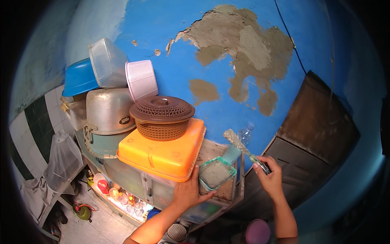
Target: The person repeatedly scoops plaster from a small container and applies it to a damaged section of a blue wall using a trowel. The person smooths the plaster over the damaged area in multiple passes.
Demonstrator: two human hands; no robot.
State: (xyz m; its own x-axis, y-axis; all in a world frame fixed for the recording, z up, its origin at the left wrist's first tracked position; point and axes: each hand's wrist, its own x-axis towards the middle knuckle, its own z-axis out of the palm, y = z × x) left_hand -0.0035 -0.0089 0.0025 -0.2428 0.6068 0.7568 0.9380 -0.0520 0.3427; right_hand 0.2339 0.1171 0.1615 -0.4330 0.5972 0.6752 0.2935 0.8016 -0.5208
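Observation:
My right hand is wrapped round the dark handle of a putty knife, its blade smeared with grey plaster and pointing up and left. Below the blade is a small green plastic container with wet grey plaster in it, on top of a cabinet. My left hand grips the container's near left corner, fingers along its left side and thumb along its near edge. Beside those fingers lies an upturned orange plastic tub. Ahead, the blue wall carries rough grey plaster patches.
A lidded brown basket stands on the orange tub. Left of it are a metal pot, a blue basin, a clear bin and a pink basket. A clear bottle stands by the wall; a dark cabinet rises at right.

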